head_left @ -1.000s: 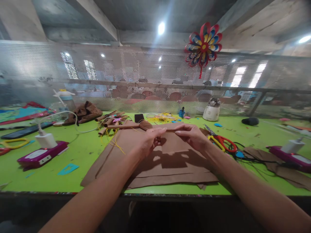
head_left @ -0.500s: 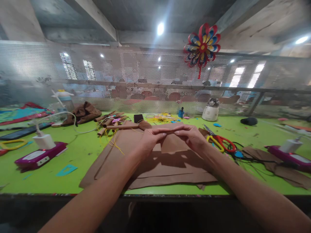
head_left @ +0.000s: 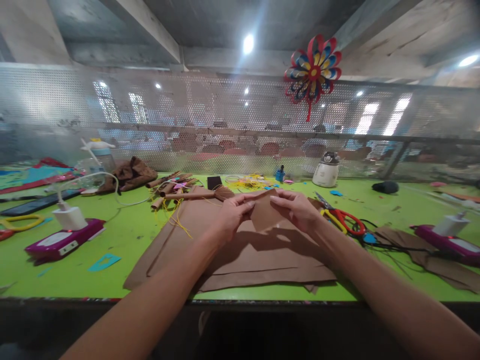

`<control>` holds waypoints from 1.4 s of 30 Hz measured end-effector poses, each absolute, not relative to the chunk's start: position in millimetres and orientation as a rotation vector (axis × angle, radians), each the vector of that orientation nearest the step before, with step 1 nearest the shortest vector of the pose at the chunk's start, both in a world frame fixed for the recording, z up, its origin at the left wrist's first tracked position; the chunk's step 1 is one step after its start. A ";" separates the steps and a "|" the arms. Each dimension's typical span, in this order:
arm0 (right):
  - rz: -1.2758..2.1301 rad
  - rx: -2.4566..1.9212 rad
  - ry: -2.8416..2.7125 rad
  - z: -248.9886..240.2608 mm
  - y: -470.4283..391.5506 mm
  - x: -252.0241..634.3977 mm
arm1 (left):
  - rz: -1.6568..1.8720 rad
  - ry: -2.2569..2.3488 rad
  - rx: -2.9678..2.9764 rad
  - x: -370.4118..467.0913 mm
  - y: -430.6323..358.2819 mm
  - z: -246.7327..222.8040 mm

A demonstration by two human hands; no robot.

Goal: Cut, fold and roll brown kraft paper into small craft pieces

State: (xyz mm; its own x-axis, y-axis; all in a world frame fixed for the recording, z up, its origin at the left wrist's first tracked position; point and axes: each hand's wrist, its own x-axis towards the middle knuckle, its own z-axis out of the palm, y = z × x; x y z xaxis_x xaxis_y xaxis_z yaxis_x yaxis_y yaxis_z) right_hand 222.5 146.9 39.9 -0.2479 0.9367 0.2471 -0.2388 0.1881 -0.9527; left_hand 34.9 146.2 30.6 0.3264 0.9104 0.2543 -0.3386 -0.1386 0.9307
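A small piece of brown paper is held up between my two hands, tilted toward me. My left hand pinches its left edge between thumb and fingers. On the other side my right hand grips the upper right part, thumb in front. Fingers hide portions of both edges. Beneath them large sheets of brown paper lie stacked on the green table, with the hands' shadows across them. Rolled brown paper tubes and loose yellow string rest beyond my left hand.
Scissors with red and yellow handles lie right of my right hand. Purple power strips sit at both sides, with white chargers. A white bottle stands at the back before a perforated metal screen. A paper flower hangs above.
The small brown paper has been raised and turned, so more of its face shows between my hands. Both hands stay in nearly the same place, with the fingers slightly shifted.
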 end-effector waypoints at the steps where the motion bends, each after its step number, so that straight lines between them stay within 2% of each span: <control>1: 1.338 -0.760 -1.332 37.8 148.9 222.2 | 1.228 0.590 1.234 35.1 147.5 30.0; 5: 1.233 -0.844 -1.332 31.3 156.0 221.2 | 1.226 0.546 1.150 34.7 146.9 31.3; 13: 1.057 -0.949 -1.383 39.3 150.8 222.7 | 0.979 0.678 1.234 33.4 135.3 36.2; 20: 1.079 -0.983 -1.553 37.3 144.0 219.7 | 1.097 0.709 1.384 37.0 138.0 35.8; 42: 1.218 -0.798 -1.389 37.3 141.0 215.9 | 1.197 0.683 1.247 37.4 139.6 34.1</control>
State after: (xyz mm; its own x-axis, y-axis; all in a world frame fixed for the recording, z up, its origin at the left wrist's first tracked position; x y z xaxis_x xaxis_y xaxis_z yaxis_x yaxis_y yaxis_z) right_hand 215.9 141.0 37.3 -0.2029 0.9378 0.2817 -0.1568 0.2528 -0.9547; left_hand 37.4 139.6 34.1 0.2944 0.9341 0.2022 -0.3008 -0.1103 0.9473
